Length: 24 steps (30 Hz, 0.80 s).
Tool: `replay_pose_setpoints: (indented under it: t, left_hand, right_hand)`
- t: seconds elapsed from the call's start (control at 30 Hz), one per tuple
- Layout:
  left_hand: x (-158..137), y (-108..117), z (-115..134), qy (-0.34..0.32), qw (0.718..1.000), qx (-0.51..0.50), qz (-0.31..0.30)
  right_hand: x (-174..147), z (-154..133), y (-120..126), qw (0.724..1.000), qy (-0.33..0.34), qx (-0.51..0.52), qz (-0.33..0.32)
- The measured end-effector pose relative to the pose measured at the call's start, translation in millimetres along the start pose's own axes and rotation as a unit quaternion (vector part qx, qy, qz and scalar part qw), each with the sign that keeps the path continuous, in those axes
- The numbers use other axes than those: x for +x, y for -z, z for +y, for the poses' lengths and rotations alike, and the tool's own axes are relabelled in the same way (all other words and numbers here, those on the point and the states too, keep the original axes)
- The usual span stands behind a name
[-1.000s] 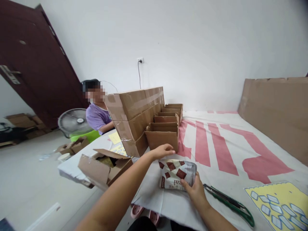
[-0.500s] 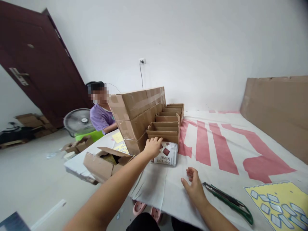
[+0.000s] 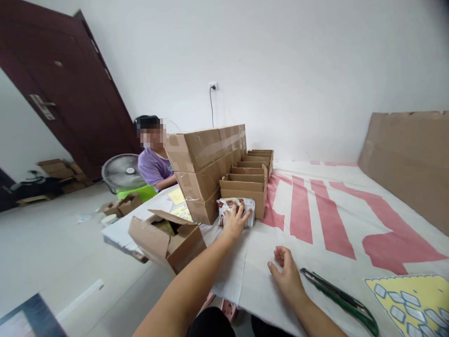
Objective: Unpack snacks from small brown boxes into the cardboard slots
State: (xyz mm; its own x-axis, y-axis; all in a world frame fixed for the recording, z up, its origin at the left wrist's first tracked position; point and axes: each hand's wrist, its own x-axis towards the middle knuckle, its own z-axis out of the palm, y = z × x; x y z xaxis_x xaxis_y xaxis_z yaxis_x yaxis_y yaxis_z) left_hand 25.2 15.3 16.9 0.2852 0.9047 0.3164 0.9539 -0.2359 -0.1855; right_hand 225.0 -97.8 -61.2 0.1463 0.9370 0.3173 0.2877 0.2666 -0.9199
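My left hand [image 3: 235,222] rests with spread fingers on a white and brown printed pouch [image 3: 249,208]. The pouch lies on the cloth against the front of the nearest open carton [image 3: 245,186]. Above the tabletop, my right hand [image 3: 286,271] has its thumb apart from loosely curled fingers and holds nothing. Just right of it lies a green box cutter [image 3: 342,299]. To the left of my left forearm stands an open cardboard box [image 3: 185,248] with its flaps up; some yellowish item shows inside.
Taped cartons [image 3: 206,154] are stacked left of the row of open cartons. Beyond them sits a person in a purple shirt [image 3: 154,168]. A cardboard sheet [image 3: 407,164] leans at the right. A yellow patterned sheet [image 3: 414,299] lies near the front right.
My left hand has shifted from the pouch's left edge onto its top with fingers spread. The pouch now sits closer against the carton. My right hand stays beside the cutter.
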Motion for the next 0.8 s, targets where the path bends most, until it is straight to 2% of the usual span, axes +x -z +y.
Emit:
replay_pose_setpoints:
  t: [0.2, 0.33, 0.4, 0.5, 0.53, 0.6, 0.7, 0.8]
  left_hand:
    - [7, 2, -9, 0.004, 0.999, -0.023, -0.025]
    - [-2, 21, 2, 0.014, 0.996, -0.033, -0.079]
    - [-18, 39, 10, -0.008, 0.996, -0.055, -0.063]
    - [-57, 73, 11, -0.093, 0.991, -0.094, 0.017]
    - [-71, 85, 5, -0.12, 0.987, -0.098, 0.039]
    - [-97, 107, -15, -0.124, 0.986, -0.085, 0.069]
    - [-123, 131, -65, -0.041, 0.993, -0.049, 0.098]
    - [-137, 145, -118, 0.04, 0.991, -0.006, 0.125]
  right_hand:
    - [2, 0, 1, 1.0, 0.006, -0.006, -0.003]
    - [4, 3, 3, 1.0, 0.004, -0.001, -0.006]
    - [5, 4, 4, 1.0, -0.001, -0.001, -0.016]
    - [5, 5, 4, 0.999, -0.005, -0.011, -0.033]
    - [5, 5, 4, 0.999, -0.008, -0.015, -0.038]
    - [5, 4, 4, 0.999, -0.014, -0.02, -0.042]
    - [4, 3, 3, 0.999, -0.019, -0.023, -0.044]
    - [4, 3, 3, 0.998, -0.02, -0.024, -0.051]
